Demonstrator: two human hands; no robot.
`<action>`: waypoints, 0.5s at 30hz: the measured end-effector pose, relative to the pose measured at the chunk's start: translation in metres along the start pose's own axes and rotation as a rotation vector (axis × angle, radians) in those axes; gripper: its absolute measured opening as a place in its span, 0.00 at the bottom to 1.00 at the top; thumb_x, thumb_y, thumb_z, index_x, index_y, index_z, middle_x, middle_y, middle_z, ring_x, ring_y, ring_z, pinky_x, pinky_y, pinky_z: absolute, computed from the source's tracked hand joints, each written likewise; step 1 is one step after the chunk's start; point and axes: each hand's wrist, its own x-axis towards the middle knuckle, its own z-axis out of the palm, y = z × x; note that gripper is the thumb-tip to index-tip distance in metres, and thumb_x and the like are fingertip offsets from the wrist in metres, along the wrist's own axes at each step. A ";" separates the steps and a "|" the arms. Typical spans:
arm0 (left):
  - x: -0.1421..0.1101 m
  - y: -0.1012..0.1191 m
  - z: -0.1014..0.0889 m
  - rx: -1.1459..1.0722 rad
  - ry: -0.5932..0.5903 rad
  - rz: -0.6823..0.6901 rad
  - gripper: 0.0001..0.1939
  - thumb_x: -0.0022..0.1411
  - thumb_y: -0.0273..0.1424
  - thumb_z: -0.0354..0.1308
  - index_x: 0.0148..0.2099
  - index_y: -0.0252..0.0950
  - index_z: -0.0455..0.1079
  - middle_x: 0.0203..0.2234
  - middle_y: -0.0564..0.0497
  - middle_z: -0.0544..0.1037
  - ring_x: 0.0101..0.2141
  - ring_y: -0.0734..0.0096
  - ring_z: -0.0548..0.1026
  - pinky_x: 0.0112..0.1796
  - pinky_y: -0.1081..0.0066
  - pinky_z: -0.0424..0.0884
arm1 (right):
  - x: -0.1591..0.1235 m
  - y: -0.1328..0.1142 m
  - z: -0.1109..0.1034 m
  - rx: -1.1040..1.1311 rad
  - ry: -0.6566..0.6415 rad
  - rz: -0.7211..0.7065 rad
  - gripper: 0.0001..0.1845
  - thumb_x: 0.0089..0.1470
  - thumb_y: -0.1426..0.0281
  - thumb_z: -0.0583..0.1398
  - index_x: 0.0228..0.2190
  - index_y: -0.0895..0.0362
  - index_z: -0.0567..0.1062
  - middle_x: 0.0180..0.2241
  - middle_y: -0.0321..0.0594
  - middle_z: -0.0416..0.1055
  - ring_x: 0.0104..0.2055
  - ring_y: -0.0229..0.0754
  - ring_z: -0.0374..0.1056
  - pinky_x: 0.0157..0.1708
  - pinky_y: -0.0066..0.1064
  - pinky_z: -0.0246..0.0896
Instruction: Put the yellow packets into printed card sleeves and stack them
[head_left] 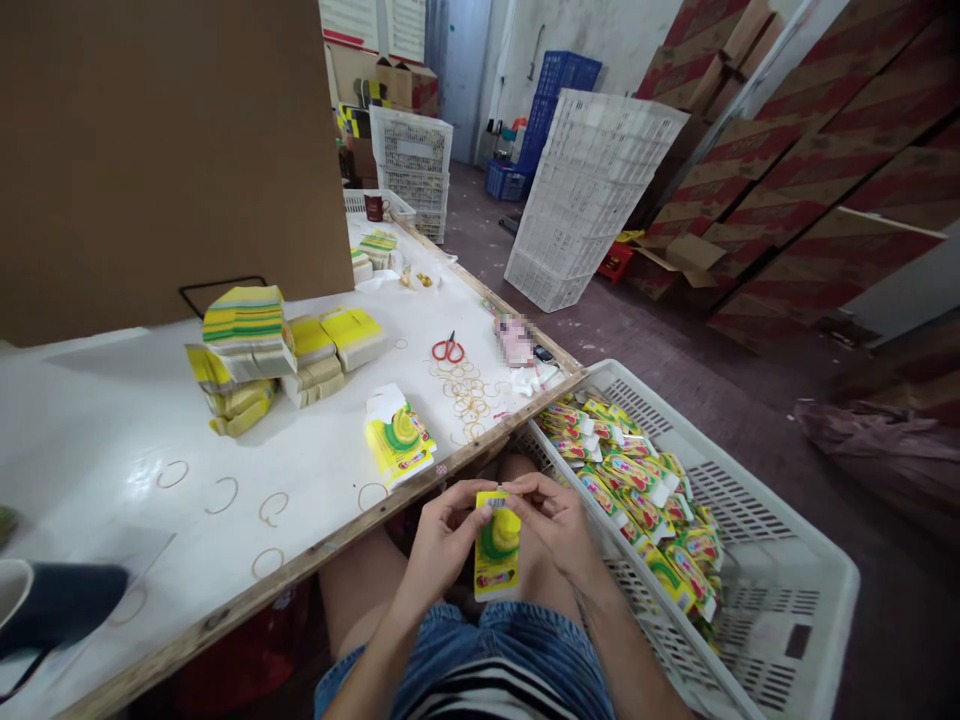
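Note:
Between both hands, over my lap, is a small yellow and green printed carton (498, 550), held upright by its top end. My left hand (450, 530) pinches its upper left corner, thumb on the front. At the upper right corner, my right hand (553, 520) grips it the same way, fingertips meeting along the top edge. On the table just ahead lie several flat cartons (401, 440) of the same print. To my right, a white plastic crate (795, 580) holds a heap of similar cartons (645, 490).
Bundled carton stacks (244, 330) stand on the table (322, 470) before a large cardboard sheet (172, 150). Red-handled scissors (448, 348), scattered rubber bands (465, 395) and a dark mug (64, 605) lie about. White crates (592, 190) are stacked on the floor beyond.

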 end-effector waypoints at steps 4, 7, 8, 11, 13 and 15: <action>0.005 0.002 -0.002 0.205 0.077 0.116 0.12 0.61 0.36 0.57 0.42 0.36 0.77 0.39 0.45 0.82 0.40 0.58 0.78 0.43 0.63 0.73 | -0.003 -0.009 -0.008 -0.165 0.113 -0.138 0.06 0.55 0.66 0.63 0.30 0.54 0.79 0.32 0.41 0.76 0.36 0.45 0.72 0.37 0.36 0.67; 0.016 0.003 -0.024 0.470 0.283 0.245 0.14 0.63 0.34 0.54 0.49 0.40 0.74 0.46 0.45 0.79 0.49 0.56 0.75 0.53 0.57 0.66 | 0.001 -0.019 -0.030 -0.451 0.562 -0.367 0.06 0.56 0.67 0.62 0.31 0.55 0.78 0.36 0.45 0.73 0.40 0.48 0.69 0.42 0.42 0.65; 0.020 0.002 -0.033 0.558 0.356 0.274 0.16 0.62 0.33 0.55 0.52 0.41 0.72 0.49 0.45 0.77 0.54 0.55 0.72 0.57 0.55 0.62 | 0.004 -0.022 -0.036 -0.542 0.706 -0.424 0.06 0.56 0.67 0.62 0.32 0.55 0.78 0.38 0.48 0.72 0.43 0.50 0.68 0.44 0.44 0.64; 0.031 -0.008 -0.059 0.778 0.500 0.280 0.19 0.59 0.30 0.57 0.53 0.39 0.70 0.55 0.42 0.73 0.62 0.48 0.61 0.62 0.44 0.44 | 0.019 -0.018 -0.037 -0.650 0.801 -0.467 0.09 0.56 0.65 0.62 0.38 0.55 0.78 0.45 0.51 0.68 0.50 0.54 0.63 0.50 0.48 0.60; 0.034 -0.017 -0.068 0.838 0.466 0.253 0.19 0.58 0.30 0.57 0.53 0.38 0.70 0.55 0.41 0.73 0.61 0.47 0.62 0.62 0.42 0.43 | 0.036 -0.004 -0.016 -0.596 0.633 -0.410 0.10 0.57 0.65 0.60 0.39 0.54 0.78 0.44 0.50 0.68 0.50 0.53 0.63 0.53 0.49 0.57; 0.035 -0.025 -0.069 0.844 0.425 0.262 0.19 0.60 0.31 0.56 0.54 0.39 0.69 0.54 0.41 0.74 0.60 0.49 0.65 0.62 0.44 0.46 | 0.057 0.016 0.016 -0.506 0.415 -0.288 0.10 0.57 0.65 0.58 0.37 0.54 0.78 0.42 0.49 0.70 0.48 0.51 0.64 0.53 0.48 0.57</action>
